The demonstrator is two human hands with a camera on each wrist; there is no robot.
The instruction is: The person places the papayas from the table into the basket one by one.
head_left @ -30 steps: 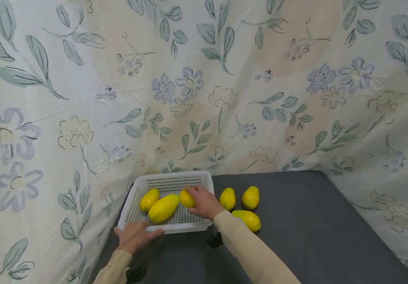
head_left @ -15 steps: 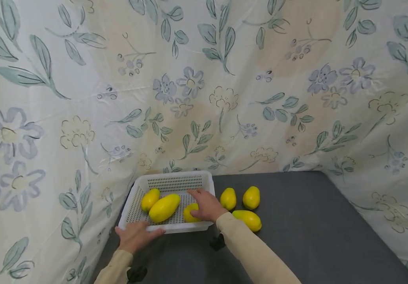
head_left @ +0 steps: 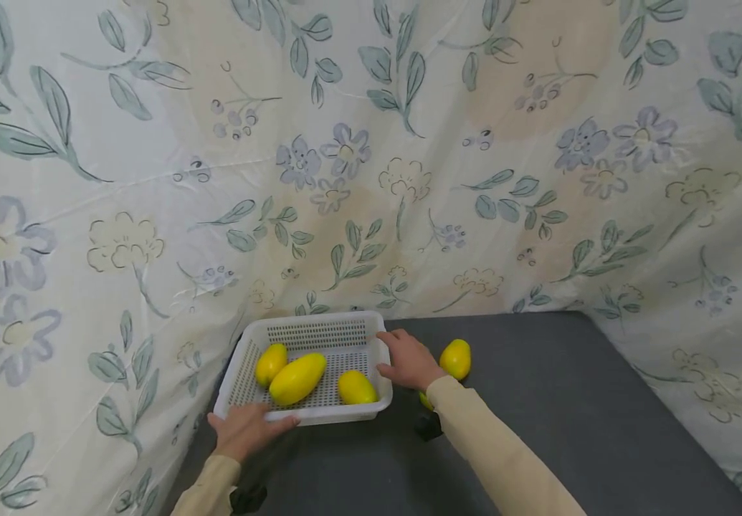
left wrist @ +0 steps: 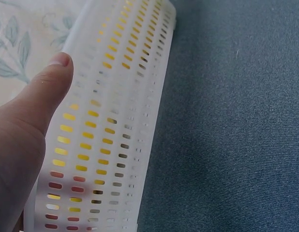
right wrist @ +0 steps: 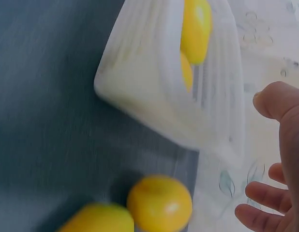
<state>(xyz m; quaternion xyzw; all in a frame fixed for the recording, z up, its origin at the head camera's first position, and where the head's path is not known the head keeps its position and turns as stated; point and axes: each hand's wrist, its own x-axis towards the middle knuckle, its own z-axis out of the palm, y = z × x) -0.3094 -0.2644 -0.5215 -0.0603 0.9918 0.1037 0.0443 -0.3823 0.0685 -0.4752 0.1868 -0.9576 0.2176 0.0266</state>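
Observation:
A white slotted plastic basket (head_left: 319,414) holds 3 yellow fruits, seemingly mangoes: a smaller one (head_left: 272,364), a long one (head_left: 297,379) and one at the right (head_left: 356,388). My left hand (head_left: 244,431) grips the basket's front wall near its left corner. In the left wrist view its thumb (left wrist: 48,87) lies outside, and skin shows through the slots. My right hand (head_left: 409,360) hovers over the basket's right rim, fingers spread and holding nothing. Beyond it lies a loose yellow fruit (head_left: 456,359). Another fruit (head_left: 426,400) is mostly hidden by the right arm.
The basket stands at the left of a dark grey table (head_left: 538,401). A floral curtain (head_left: 371,179) hangs along the back and both sides. In the right wrist view, two loose fruits, one rounded (right wrist: 160,204), lie beside the basket's end.
My right hand has let go of a yellow fruit inside the basket, at its right front, and moved right, out over the rim. My left hand has stayed on the basket.

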